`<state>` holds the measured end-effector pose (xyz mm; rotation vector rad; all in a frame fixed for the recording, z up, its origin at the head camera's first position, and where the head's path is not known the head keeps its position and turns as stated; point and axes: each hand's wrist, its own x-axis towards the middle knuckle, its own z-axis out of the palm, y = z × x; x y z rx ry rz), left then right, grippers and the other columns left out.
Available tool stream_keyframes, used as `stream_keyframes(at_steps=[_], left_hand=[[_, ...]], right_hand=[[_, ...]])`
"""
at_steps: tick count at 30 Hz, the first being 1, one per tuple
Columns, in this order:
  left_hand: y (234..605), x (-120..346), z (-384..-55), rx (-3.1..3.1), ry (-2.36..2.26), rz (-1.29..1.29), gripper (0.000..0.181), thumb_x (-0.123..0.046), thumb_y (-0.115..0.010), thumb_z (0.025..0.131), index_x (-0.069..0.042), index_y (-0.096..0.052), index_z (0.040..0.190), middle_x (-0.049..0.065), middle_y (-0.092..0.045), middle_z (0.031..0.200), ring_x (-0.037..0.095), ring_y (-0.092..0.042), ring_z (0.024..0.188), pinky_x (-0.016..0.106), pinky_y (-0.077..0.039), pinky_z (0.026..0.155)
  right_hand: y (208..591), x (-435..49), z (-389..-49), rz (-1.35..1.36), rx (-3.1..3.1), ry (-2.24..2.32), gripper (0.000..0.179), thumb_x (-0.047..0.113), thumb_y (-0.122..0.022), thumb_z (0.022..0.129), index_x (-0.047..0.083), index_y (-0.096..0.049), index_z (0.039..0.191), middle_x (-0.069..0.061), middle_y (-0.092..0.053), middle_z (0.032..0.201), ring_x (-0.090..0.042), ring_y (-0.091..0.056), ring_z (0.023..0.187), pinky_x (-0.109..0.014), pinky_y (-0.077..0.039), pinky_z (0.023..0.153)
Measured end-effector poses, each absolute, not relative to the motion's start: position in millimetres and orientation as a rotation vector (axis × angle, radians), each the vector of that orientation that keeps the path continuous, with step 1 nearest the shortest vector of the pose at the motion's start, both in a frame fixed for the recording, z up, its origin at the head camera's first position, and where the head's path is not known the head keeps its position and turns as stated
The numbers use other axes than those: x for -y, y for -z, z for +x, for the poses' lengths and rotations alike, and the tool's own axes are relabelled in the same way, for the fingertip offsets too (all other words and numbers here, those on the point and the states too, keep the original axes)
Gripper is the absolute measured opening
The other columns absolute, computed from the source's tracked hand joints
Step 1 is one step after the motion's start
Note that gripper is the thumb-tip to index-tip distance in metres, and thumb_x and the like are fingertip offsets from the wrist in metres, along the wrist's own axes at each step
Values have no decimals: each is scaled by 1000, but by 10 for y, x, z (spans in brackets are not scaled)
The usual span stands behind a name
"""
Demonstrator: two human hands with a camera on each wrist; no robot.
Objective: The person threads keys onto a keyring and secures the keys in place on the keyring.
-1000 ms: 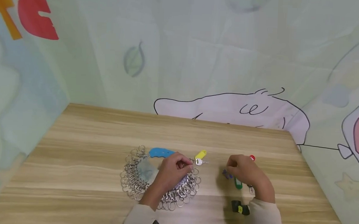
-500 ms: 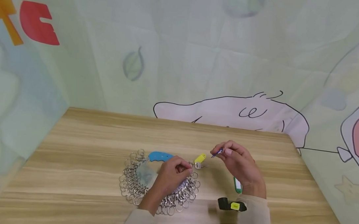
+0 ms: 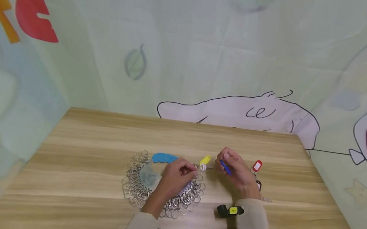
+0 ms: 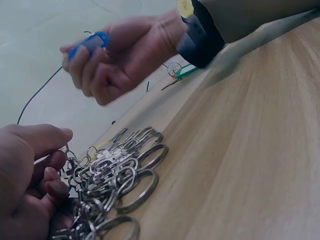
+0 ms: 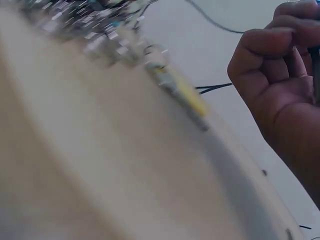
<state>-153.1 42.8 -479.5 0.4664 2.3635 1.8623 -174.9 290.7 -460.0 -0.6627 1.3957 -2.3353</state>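
The right hand (image 3: 238, 173) is gripping a blue tag (image 3: 225, 167) (fingers curled); the left hand (image 3: 179, 176) is pinching a metal clip (image 4: 69, 154).

The blue key tag (image 3: 225, 167) is bright; beside it in hue come a yellow tag (image 3: 205, 160), a red tag (image 3: 259, 162) with white label (image 3: 257, 166), and a green-edged tag (image 4: 187, 70); rings (image 4: 145, 192) and key (image 3: 203, 167) silver; handle (image 3: 163, 157) lighter blue; wrist strap (image 3: 223, 211) black, patched yellow; sleeves (image 3: 252, 219) beige; table (image 3: 88, 138) light brown, darker-grained; backdrop (image 3: 188, 60) pale green with orange and red letters (image 3: 29, 16) and a black-outlined, pinkish-white figure (image 3: 226, 111).
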Motion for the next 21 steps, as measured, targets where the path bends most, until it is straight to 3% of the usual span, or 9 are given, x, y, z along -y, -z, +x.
stream_keyframes(at_steps=[7,12,18,21], left_hand=[[4799,-473,-1543,-2352,-1860,504,5,-16,-76,91,-18,-72,94,-6,-60,87,15,-57,76,29,-50,65],[4803,-432,-1538,-2363,-1846,495,6,-22,-75,92,-19,-72,95,-6,-61,87,15,-57,76,29,-51,65],[4786,-411,-1532,-2370,-1828,493,5,-19,-75,92,-19,-73,96,-6,-61,87,15,-56,77,29,-50,66],[4770,-426,-1537,-2376,-1820,505,6,-17,-75,92,-20,-73,96,-6,-61,87,15,-56,76,29,-49,65]], right_hand=[[4740,-2850,-1702,-384,-1737,2119,18,13,-48,107,9,-61,97,3,-54,78,-10,-46,65,-24,-37,56],[4757,-2781,-1710,-328,-1818,2050,13,14,-54,105,6,-62,99,0,-56,84,-13,-48,72,-23,-41,61],[4758,-2723,-1730,-421,-1799,2064,19,3,-55,102,-15,-52,104,-5,-61,92,-17,-52,82,-25,-45,71],[4734,-2710,-1740,-406,-1851,2044,15,4,-60,100,-12,-58,102,-5,-63,91,-17,-53,82,-26,-45,72]])
